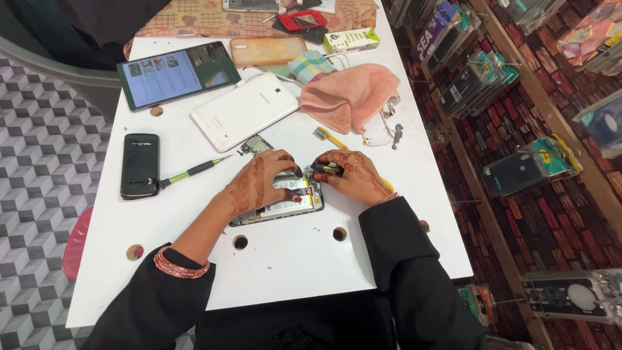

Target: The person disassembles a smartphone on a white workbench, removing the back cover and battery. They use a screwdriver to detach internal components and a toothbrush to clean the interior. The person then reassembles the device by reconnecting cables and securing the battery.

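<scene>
Pressing left hand [259, 181] flat on opened phone [285, 204], mostly hidden, right hand [353, 174] grip closed on screwdriver [324, 168].

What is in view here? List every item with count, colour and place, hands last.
opened phone: one, back off, yellow-edged battery showing, table centre, under both hands
screwdriver: one, green and black, lying left of the opened phone
black phone: one, left side of table
white tablet: one, face down, above centre
dark tablet: one, screen lit, upper left
orange phone case: one, top centre
pink cloth: one, upper right
toothbrush: one, yellow handle, below the cloth
small box: one, white and green, top right
table: one, white, with round holes
left hand: on the opened phone
right hand: holding a small tool at the phone's top edge
</scene>
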